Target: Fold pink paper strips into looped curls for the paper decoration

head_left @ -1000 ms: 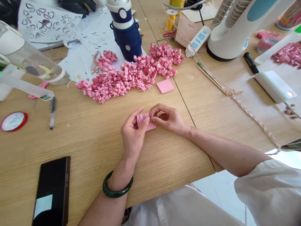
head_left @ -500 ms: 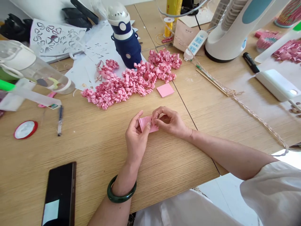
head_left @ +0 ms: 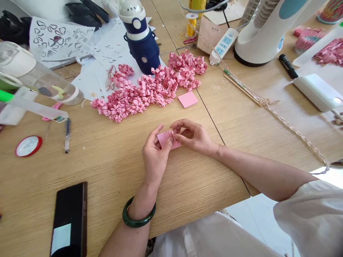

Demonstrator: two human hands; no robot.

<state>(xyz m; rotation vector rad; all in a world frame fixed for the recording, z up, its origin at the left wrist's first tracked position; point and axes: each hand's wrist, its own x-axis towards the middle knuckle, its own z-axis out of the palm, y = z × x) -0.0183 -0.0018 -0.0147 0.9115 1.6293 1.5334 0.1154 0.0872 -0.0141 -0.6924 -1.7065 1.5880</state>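
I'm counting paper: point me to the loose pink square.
In the head view, the loose pink paper square lies just right of centre, beyond the right hand, near the curled pink paper strips and the table seam.

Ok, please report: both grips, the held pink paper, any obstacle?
Left grip holds pink paper with narrow strips. Right grip pinches at strips. Pink curls beyond, seemingly not obstructing.

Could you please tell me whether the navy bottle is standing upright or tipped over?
Upright: the navy bottle stands with its pale lid above its body, behind the pink paper curls.
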